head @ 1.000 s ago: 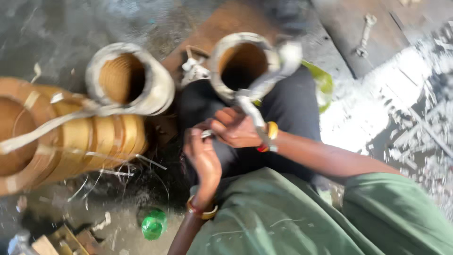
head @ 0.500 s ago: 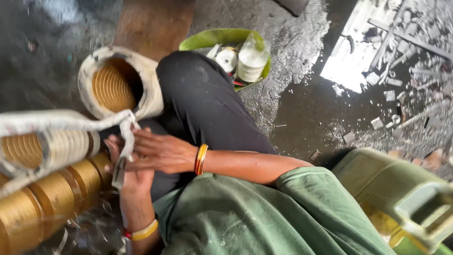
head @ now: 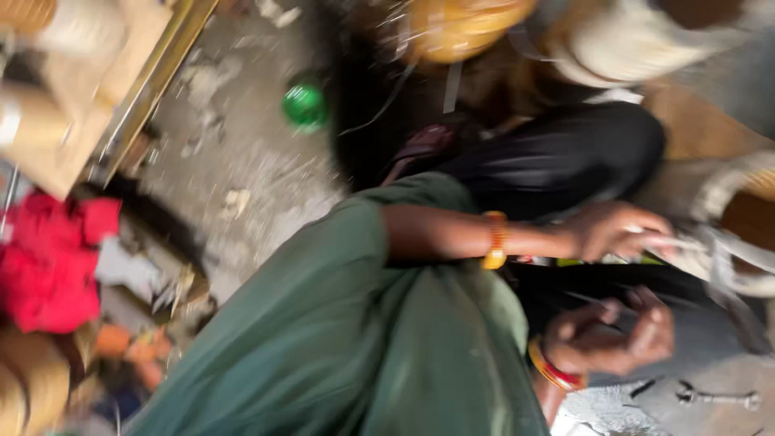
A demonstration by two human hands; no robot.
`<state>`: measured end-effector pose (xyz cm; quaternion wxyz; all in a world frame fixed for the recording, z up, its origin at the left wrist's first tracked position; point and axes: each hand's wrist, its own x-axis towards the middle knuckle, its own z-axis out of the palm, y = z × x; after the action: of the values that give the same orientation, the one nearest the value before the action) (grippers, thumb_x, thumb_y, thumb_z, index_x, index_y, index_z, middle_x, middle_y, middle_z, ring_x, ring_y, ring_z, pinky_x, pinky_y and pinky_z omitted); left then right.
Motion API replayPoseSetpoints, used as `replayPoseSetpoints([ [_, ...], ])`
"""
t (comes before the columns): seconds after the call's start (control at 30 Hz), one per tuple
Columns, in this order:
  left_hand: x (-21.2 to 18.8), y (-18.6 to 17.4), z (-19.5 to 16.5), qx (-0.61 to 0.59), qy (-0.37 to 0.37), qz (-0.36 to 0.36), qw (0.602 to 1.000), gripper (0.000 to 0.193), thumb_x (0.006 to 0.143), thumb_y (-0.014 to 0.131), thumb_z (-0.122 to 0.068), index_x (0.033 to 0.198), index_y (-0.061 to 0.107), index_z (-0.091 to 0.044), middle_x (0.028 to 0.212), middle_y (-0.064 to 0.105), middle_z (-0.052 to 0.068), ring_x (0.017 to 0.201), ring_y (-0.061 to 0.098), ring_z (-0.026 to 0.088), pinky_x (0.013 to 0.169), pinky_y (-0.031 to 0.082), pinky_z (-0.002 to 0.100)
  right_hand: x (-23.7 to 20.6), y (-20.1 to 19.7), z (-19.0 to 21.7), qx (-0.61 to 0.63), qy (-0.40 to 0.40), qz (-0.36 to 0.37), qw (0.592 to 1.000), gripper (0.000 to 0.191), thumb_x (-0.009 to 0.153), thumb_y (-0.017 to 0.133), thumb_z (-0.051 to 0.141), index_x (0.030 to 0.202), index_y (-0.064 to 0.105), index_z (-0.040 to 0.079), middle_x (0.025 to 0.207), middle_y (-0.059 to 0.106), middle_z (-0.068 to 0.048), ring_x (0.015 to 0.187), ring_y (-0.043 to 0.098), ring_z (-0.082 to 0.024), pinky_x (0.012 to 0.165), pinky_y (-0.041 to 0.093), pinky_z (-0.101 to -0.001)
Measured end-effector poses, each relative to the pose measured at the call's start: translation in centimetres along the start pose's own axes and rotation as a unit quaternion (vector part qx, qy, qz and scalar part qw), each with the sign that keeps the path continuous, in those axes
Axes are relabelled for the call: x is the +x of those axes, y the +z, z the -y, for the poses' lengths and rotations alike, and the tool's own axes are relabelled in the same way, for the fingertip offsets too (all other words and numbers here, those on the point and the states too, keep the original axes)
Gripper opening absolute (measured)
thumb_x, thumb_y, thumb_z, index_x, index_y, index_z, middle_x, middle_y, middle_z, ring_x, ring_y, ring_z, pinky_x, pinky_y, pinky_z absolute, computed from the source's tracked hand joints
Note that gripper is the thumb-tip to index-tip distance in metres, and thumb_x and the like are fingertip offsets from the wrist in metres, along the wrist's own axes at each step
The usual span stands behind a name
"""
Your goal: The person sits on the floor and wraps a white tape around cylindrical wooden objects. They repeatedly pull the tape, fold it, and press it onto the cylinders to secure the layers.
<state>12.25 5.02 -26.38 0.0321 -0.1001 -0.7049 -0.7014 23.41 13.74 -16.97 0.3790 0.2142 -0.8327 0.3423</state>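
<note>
Head view, blurred. Left hand (head: 617,230) pinches pale tape strip (head: 686,242), pulling it taut from tape-wrapped coil (head: 739,234), likely for tension. Right hand (head: 609,335) curled just below coil, fingers half closed; can't tell if holding anything. Wrench (head: 718,397) on floor below coil. Versus half second ago: view swung, green cap (head: 305,105) now showing.

We see a pale woven-cloth tape strip (head: 710,250), matt & frayed, pinched by our left hand (head: 617,230); it wraps a round copper-coloured wire coil (head: 747,218), dull sheen. Our right hand (head: 609,335) is curled, holding sth we can't make out. Grey concrete floor (head: 250,169) is rough, dusty. Small steel spanner (head: 718,397) looks bare metal, semi-bright. Green plastic bottle cap (head: 304,105) glossy. Red cloth bundle (head: 48,262) soft, matt. Olive-green cloth shirt (head: 363,339) matt.
</note>
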Motion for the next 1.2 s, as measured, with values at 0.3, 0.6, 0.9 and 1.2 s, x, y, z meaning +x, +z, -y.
replayPoseSetpoints([
  [0.3, 0.3, -1.1, 2.0, 0.081, -0.003, 0.009, 0.997, 0.031, 0.1, 0.061, -0.027, 0.128, 0.07, -0.036, 0.091, 0.08, -0.003, 0.057, 0.071, 0.017, 0.061, 0.055, 0.037, -8.8, -4.0, -11.9, -0.153, 0.188, 0.015, 0.97, 0.038, 0.112, 0.058, 0.011, 0.146, 0.045, 0.001, 0.134, 0.058, -0.022, 0.111, 0.062, -0.032, 0.091, 0.054, -0.0401],
  [0.6, 0.3, -2.2, -2.0, 0.119, -0.009, -0.004, 0.993, 0.021, 0.101, 0.059, -0.018, 0.112, 0.077, -0.022, 0.106, 0.079, 0.002, 0.08, 0.074, 0.028, 0.072, 0.056, 0.038, -12.7, 1.2, -16.9, -0.062, 0.409, 0.287, 0.864, 0.038, 0.109, 0.059, 0.011, 0.144, 0.048, 0.001, 0.135, 0.058, -0.021, 0.111, 0.063, -0.031, 0.091, 0.054, -0.0398],
  [0.9, 0.8, -4.5, -3.6, 0.111, 0.067, 0.012, 0.991, 0.018, 0.093, 0.067, -0.016, 0.106, 0.077, -0.023, 0.097, 0.078, 0.002, 0.078, 0.072, 0.018, 0.074, 0.057, 0.031, 0.1, 10.5, -10.9, 0.022, 0.379, 0.347, 0.857, 0.038, 0.107, 0.06, 0.011, 0.142, 0.05, 0.0, 0.135, 0.058, -0.02, 0.11, 0.064, -0.03, 0.091, 0.054, -0.0396],
  [1.2, 0.5, -4.7, -5.0, 0.127, -0.058, 0.04, 0.989, 0.025, 0.099, 0.061, -0.013, 0.115, 0.077, -0.023, 0.086, 0.077, 0.003, 0.06, 0.066, 0.017, 0.063, 0.053, 0.032, -2.1, 14.0, -11.3, 0.038, 0.38, 0.35, 0.855, 0.039, 0.104, 0.061, 0.011, 0.14, 0.053, 0.0, 0.136, 0.058, -0.019, 0.11, 0.065, -0.029, 0.091, 0.055, -0.0393],
])
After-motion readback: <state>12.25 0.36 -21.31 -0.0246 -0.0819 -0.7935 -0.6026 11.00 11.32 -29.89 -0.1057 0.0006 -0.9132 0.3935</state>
